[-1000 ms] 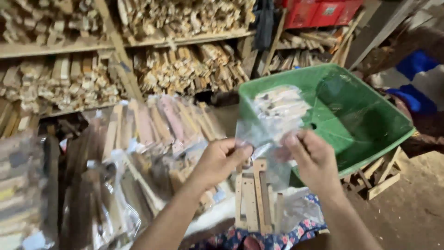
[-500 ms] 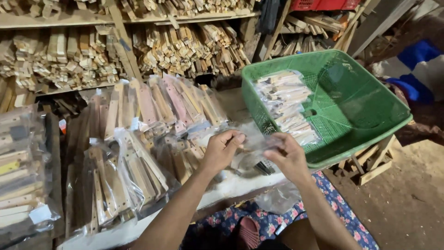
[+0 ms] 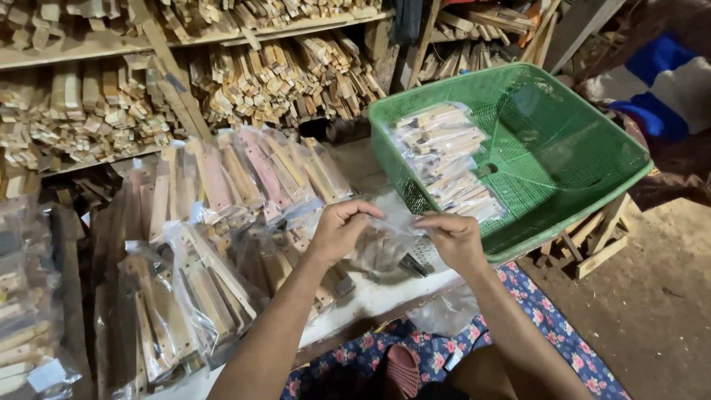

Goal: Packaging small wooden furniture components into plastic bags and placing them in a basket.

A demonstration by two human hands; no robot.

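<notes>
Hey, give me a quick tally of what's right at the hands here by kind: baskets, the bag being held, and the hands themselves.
Green plastic basket: 1
Clear plastic bag pinched between both hands: 1
Hands: 2, the left hand and the right hand
Total: 4
The bagged wooden sticks beside them are too overlapped to count.
</notes>
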